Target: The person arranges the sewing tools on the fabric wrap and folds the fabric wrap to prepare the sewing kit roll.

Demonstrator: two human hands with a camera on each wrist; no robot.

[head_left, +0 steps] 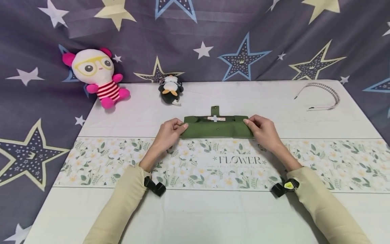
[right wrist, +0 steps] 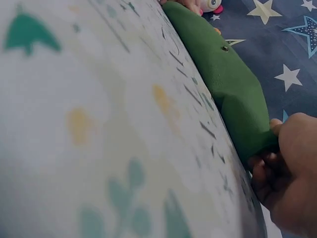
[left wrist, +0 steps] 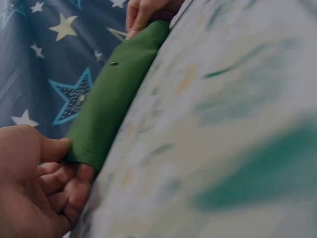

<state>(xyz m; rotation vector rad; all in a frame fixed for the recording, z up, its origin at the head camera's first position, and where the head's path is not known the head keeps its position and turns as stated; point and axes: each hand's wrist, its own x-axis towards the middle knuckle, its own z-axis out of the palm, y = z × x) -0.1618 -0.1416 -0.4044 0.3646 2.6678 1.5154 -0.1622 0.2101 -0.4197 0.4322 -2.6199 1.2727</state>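
Observation:
A long green pouch (head_left: 217, 129) lies across the upper edge of the flower-printed band, its snap tab (head_left: 215, 110) pointing away and its top edge parted. A white label (head_left: 220, 119) shows in that opening. At the pouch's left end my left hand (head_left: 171, 133) pinches the corner, thumb in front and fingers curled beneath, as the left wrist view shows. My right hand (head_left: 264, 131) pinches the opposite end in the same way. A small metal stud (right wrist: 225, 48) sits on the pouch's front face.
Behind the hands stand a pink and white plush toy (head_left: 103, 78) at left and a small penguin plush (head_left: 170, 89). A braided headband (head_left: 327, 95) lies at the back right. A star-patterned cloth (head_left: 259, 20) hangs beyond the white table (head_left: 195, 217).

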